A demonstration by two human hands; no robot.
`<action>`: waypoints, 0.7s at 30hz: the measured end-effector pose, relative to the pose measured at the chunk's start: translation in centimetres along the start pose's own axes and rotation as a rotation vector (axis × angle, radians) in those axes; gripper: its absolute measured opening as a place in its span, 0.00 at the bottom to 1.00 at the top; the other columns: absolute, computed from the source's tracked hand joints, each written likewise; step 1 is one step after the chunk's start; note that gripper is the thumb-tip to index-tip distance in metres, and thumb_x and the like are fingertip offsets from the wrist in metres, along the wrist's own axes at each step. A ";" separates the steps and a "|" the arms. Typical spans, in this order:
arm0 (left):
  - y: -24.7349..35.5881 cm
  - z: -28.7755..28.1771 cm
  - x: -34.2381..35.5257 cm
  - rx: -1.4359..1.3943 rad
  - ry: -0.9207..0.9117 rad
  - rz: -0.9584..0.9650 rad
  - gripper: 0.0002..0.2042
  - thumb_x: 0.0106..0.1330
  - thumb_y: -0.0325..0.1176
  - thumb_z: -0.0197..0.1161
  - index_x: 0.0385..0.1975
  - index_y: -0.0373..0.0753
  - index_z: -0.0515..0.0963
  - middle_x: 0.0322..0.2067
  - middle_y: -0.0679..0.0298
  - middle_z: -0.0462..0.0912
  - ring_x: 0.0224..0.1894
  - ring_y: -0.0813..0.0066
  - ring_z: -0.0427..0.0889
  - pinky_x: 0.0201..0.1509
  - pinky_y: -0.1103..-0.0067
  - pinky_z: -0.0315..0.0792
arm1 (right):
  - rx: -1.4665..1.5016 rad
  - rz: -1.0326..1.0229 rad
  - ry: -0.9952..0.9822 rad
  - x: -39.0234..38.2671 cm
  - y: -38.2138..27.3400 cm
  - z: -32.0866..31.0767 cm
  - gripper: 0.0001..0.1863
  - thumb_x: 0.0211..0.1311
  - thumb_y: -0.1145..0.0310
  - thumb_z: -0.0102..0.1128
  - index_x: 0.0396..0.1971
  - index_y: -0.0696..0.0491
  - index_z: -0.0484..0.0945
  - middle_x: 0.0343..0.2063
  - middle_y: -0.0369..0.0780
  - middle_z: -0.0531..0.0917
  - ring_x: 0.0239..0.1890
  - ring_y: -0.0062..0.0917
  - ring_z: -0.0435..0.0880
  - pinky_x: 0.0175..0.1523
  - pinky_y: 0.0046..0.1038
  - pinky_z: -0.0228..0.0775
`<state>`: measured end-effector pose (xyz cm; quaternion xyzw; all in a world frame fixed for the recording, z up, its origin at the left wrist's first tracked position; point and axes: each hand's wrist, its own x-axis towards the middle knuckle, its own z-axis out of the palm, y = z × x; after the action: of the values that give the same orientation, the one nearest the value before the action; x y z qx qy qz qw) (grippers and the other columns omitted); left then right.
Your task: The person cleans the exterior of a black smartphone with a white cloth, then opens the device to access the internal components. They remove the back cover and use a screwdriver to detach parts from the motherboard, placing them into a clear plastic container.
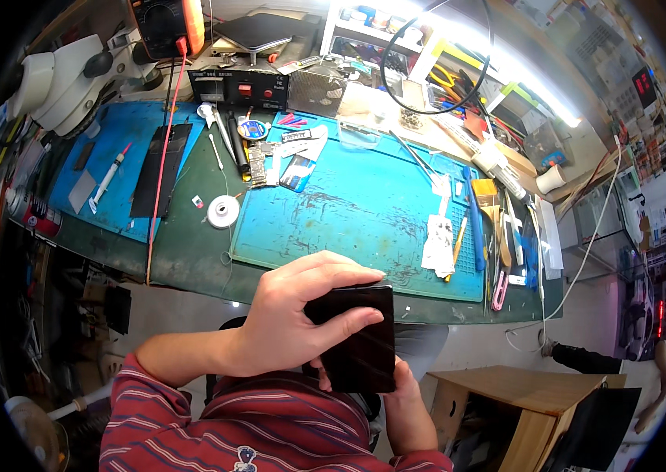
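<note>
A black smartphone [363, 350] with a dark, glossy face is held close to my body, just off the near edge of the workbench. My left hand [282, 318] grips its upper left part: the thumb lies across the face and the fingers reach along the top edge. From below, my right hand [402, 387] holds the lower end, thumb at the right corner and fingertips showing at the lower left. Most of the right fingers are hidden behind the phone. Beyond the phone lies a scuffed blue work mat [309, 228].
Screwdrivers, tweezers and a pink-handled cutter [499, 291] lie at the bench's right. A white wire spool [223, 211] and a syringe [112, 175] sit left. A microscope [61, 86] and multimeter [166, 27] stand far left. A wooden desk [522, 385] and another person [656, 374] are at right.
</note>
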<state>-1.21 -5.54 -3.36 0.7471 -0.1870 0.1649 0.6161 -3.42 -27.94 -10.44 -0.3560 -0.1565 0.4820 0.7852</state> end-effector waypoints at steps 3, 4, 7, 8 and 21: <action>0.0 0.2 -0.1 0.023 0.006 -0.010 0.18 0.58 0.25 0.77 0.49 0.34 0.85 0.39 0.56 0.89 0.41 0.67 0.89 0.47 0.75 0.81 | 0.028 -0.007 -0.018 0.1 0.6 -0.5 0.66 0.55 0.19 0.56 0.72 0.67 0.60 0.58 0.51 0.79 0.56 0.34 0.83 0.63 0.37 0.73; -0.1 0.3 -0.2 0.021 0.012 -0.021 0.18 0.59 0.25 0.77 0.49 0.34 0.85 0.40 0.56 0.89 0.41 0.67 0.89 0.47 0.76 0.81 | 0.035 -0.003 -0.035 0.2 0.8 -0.7 0.65 0.55 0.19 0.56 0.72 0.67 0.60 0.58 0.51 0.79 0.56 0.35 0.83 0.63 0.37 0.73; -0.1 0.5 -0.5 0.024 0.018 -0.052 0.17 0.59 0.24 0.76 0.49 0.33 0.85 0.40 0.56 0.90 0.41 0.69 0.90 0.46 0.78 0.82 | 0.048 -0.005 -0.061 0.2 0.9 -0.8 0.65 0.56 0.19 0.56 0.72 0.67 0.60 0.56 0.51 0.80 0.56 0.35 0.83 0.63 0.37 0.73; 0.1 0.5 -0.4 0.031 0.013 -0.062 0.17 0.60 0.24 0.76 0.49 0.33 0.85 0.41 0.56 0.90 0.41 0.69 0.90 0.46 0.78 0.82 | 0.051 -0.008 -0.065 0.1 0.9 -0.8 0.65 0.57 0.19 0.55 0.71 0.68 0.61 0.55 0.51 0.80 0.56 0.35 0.83 0.63 0.37 0.73; -0.1 0.5 -0.4 0.052 0.022 -0.086 0.16 0.62 0.29 0.76 0.49 0.35 0.86 0.41 0.55 0.91 0.39 0.66 0.91 0.42 0.76 0.83 | 0.088 -0.052 -0.071 -0.1 1.5 -0.8 0.63 0.60 0.20 0.51 0.74 0.65 0.58 0.62 0.56 0.76 0.55 0.37 0.83 0.62 0.39 0.75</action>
<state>-1.52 -6.00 -3.71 0.7685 -0.1436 0.1512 0.6050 -3.97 -27.89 -12.07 -0.2995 -0.1723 0.4800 0.8064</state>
